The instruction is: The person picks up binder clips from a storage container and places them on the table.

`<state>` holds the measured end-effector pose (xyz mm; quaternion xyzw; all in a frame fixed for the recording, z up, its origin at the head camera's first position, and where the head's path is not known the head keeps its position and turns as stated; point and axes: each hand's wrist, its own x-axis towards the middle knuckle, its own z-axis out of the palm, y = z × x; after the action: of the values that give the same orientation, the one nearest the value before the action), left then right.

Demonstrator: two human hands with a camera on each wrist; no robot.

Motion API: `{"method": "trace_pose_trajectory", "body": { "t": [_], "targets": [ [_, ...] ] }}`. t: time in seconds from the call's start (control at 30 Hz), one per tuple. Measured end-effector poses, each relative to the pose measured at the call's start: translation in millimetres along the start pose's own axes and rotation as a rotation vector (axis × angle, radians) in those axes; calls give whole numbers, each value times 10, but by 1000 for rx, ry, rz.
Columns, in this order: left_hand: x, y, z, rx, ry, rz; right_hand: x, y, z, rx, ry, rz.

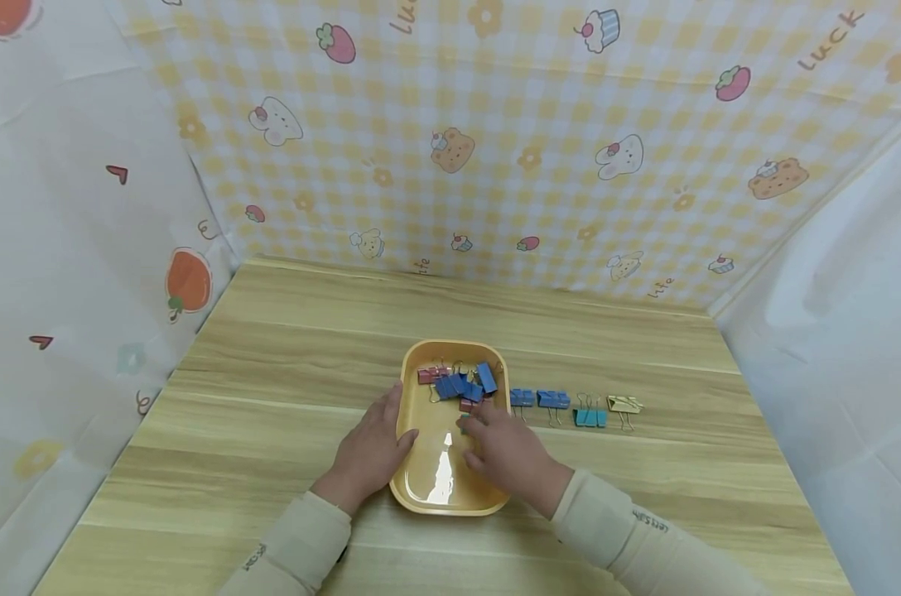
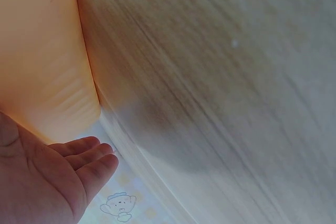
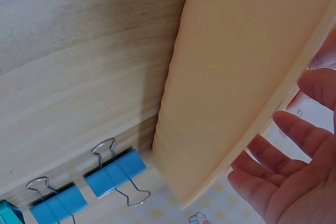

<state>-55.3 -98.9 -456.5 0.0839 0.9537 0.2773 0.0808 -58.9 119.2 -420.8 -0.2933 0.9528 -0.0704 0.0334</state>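
Note:
A yellow tray (image 1: 421, 497) stands on the table with a small pile of red, blue and teal binder clips near its far end. At the tray's left rim, my left hand (image 1: 368, 451) holds the side, thumb over the edge and fingers along the outer wall. My right hand (image 1: 513, 454) reaches over the right rim into the tray, fingers loosely bent and thumb apart. Beneath its fingertips lies a teal binder clip (image 1: 463, 423), partly hidden. Beside it are a blue binder clip (image 1: 486, 377) and a red binder clip (image 1: 430, 376).
To the tray's right a row runs outward: two blue binder clips, the nearer one (image 3: 114, 173) by the tray wall, then a teal clip (image 1: 590, 417) and a gold clip (image 1: 624, 404). A patterned cloth (image 1: 450, 190) hangs behind the wooden table (image 1: 272, 356).

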Motion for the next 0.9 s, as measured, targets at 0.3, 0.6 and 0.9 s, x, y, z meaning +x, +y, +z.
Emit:
{"method": "trace_pose_trajectory", "body": {
  "t": [0.3,0.6,0.9],
  "targets": [
    [27,-24,23,-3,0,-10,20,2,110,4,-53,25],
    [4,-8,10,-11,-1,-5,20,-27,104,-1,-30,10],
    [-5,10,-10,-11,-8,-8,5,-38,102,-9,-36,15]
  ]
}}
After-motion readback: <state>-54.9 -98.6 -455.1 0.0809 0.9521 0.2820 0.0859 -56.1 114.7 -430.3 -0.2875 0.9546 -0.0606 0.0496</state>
